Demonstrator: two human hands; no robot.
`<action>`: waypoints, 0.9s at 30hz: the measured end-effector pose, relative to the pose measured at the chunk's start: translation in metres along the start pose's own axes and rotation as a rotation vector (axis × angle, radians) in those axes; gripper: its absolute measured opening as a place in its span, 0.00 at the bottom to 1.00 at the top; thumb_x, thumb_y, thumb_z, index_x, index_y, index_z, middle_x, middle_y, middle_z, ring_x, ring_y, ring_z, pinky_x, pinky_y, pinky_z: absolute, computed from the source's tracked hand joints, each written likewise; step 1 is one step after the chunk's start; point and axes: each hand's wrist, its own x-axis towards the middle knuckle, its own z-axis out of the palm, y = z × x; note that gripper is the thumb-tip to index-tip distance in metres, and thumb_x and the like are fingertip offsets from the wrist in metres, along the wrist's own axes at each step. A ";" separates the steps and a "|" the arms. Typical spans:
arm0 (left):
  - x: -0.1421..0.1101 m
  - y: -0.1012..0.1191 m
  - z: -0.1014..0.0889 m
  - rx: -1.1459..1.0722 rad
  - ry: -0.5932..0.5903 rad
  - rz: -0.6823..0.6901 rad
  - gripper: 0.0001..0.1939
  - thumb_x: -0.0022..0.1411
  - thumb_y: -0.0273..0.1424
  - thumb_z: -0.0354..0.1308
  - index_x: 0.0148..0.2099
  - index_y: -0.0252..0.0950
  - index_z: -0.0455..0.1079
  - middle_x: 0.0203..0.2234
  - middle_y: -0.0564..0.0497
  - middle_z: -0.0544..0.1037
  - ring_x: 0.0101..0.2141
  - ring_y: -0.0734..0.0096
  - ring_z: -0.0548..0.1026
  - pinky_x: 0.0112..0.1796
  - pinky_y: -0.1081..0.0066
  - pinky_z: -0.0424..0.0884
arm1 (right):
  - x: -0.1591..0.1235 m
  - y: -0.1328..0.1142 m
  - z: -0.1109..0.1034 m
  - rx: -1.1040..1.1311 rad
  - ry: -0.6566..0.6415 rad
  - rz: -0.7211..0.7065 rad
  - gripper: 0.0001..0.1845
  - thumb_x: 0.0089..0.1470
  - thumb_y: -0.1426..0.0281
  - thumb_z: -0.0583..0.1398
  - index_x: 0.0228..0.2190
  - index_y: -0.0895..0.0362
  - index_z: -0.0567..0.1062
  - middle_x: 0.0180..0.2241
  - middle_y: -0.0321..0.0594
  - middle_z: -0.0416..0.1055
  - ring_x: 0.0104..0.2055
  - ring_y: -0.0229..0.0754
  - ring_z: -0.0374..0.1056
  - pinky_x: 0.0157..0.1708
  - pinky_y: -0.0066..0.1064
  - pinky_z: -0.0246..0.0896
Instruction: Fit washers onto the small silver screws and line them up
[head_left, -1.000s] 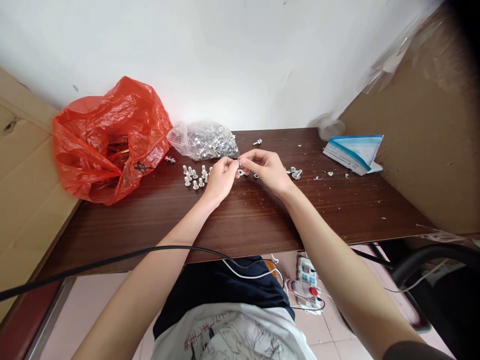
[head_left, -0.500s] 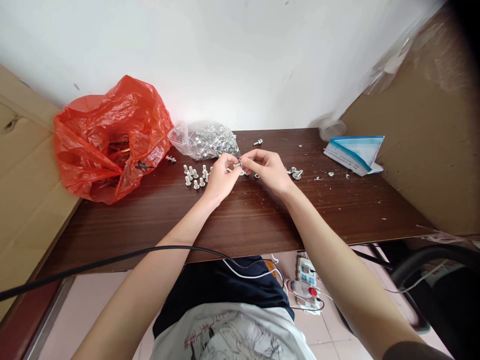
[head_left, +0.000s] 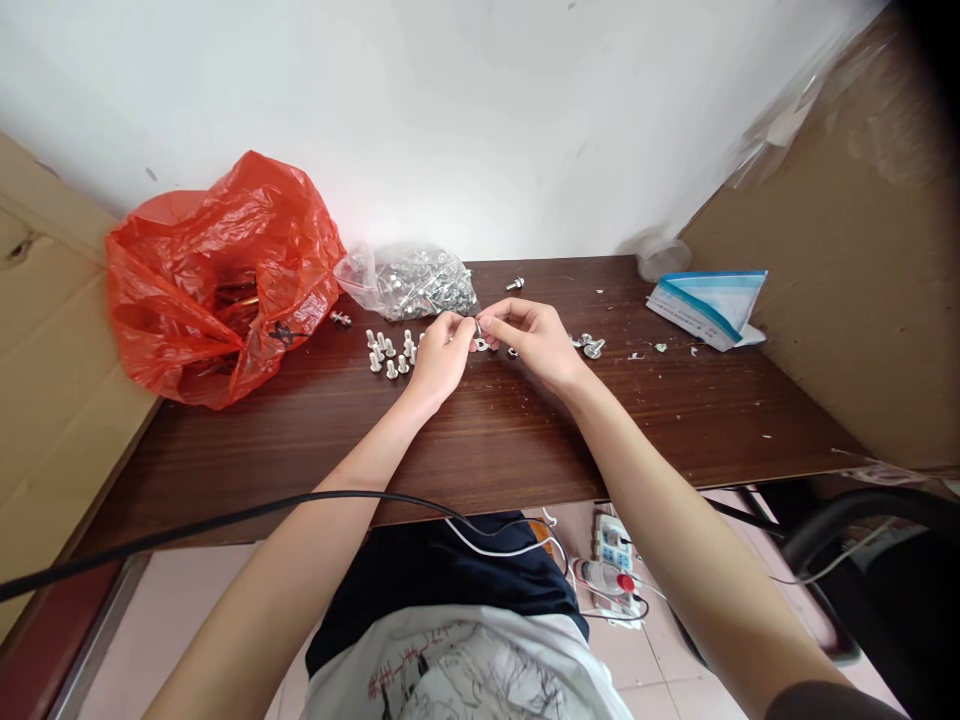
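My left hand [head_left: 441, 358] and my right hand [head_left: 531, 338] meet over the middle of the dark wooden table [head_left: 495, 440]. Both pinch one small silver bolt [head_left: 478, 328] between their fingertips. Just left of my left hand, several short silver bolts [head_left: 388, 353] stand head-down in a cluster. A clear bag of silver hardware [head_left: 411, 281] lies behind my hands. A few loose metal pieces [head_left: 589, 346] lie to the right of my right hand.
A crumpled red plastic bag [head_left: 217, 275] sits at the table's back left. A blue-and-white packet [head_left: 709, 303] lies at the back right beside a cardboard panel [head_left: 840, 250]. A lone bolt [head_left: 514, 285] rests near the wall. A black cable [head_left: 210, 525] crosses my left forearm.
My fingertips have shifted slightly around the small bolt. Both hands stay in the same spot.
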 end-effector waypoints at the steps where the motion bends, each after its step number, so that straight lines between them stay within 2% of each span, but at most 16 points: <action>1: 0.000 0.000 0.000 -0.008 0.011 -0.002 0.10 0.60 0.35 0.53 0.28 0.38 0.63 0.24 0.51 0.72 0.25 0.75 0.67 0.25 0.75 0.61 | 0.000 0.000 0.000 -0.003 0.009 0.000 0.19 0.44 0.54 0.68 0.28 0.57 0.76 0.24 0.36 0.72 0.27 0.36 0.65 0.32 0.32 0.65; 7: 0.000 0.001 0.001 -0.030 0.004 0.018 0.02 0.57 0.30 0.56 0.32 0.38 0.65 0.26 0.52 0.72 0.27 0.75 0.68 0.27 0.74 0.63 | 0.000 -0.001 -0.001 -0.003 0.034 0.004 0.16 0.45 0.57 0.68 0.27 0.57 0.76 0.23 0.36 0.70 0.27 0.36 0.64 0.31 0.32 0.64; 12: 0.001 0.001 0.000 0.008 -0.006 0.064 0.06 0.51 0.24 0.57 0.34 0.37 0.66 0.28 0.52 0.73 0.28 0.75 0.68 0.28 0.74 0.63 | 0.000 0.001 -0.001 -0.009 0.034 0.006 0.15 0.46 0.58 0.67 0.27 0.57 0.75 0.23 0.36 0.70 0.27 0.36 0.64 0.31 0.32 0.65; 16: 0.001 0.001 0.000 0.031 0.008 0.123 0.05 0.51 0.24 0.57 0.33 0.35 0.67 0.31 0.52 0.74 0.30 0.75 0.69 0.30 0.74 0.64 | 0.001 0.002 -0.001 -0.010 0.028 0.004 0.16 0.46 0.57 0.67 0.27 0.57 0.75 0.24 0.36 0.70 0.27 0.36 0.65 0.31 0.32 0.65; 22: 0.001 0.002 0.000 0.058 0.019 0.105 0.02 0.56 0.28 0.56 0.33 0.36 0.69 0.28 0.51 0.75 0.29 0.74 0.69 0.31 0.73 0.64 | 0.002 0.004 -0.002 0.014 0.046 0.006 0.17 0.46 0.56 0.67 0.28 0.57 0.75 0.24 0.36 0.70 0.27 0.36 0.65 0.31 0.32 0.64; 27: 0.000 0.000 0.000 0.028 -0.033 0.041 0.15 0.62 0.36 0.51 0.25 0.36 0.64 0.22 0.50 0.72 0.26 0.73 0.68 0.26 0.73 0.62 | 0.001 0.003 -0.001 0.028 0.023 -0.001 0.16 0.46 0.57 0.67 0.27 0.57 0.75 0.24 0.36 0.71 0.27 0.36 0.64 0.31 0.31 0.64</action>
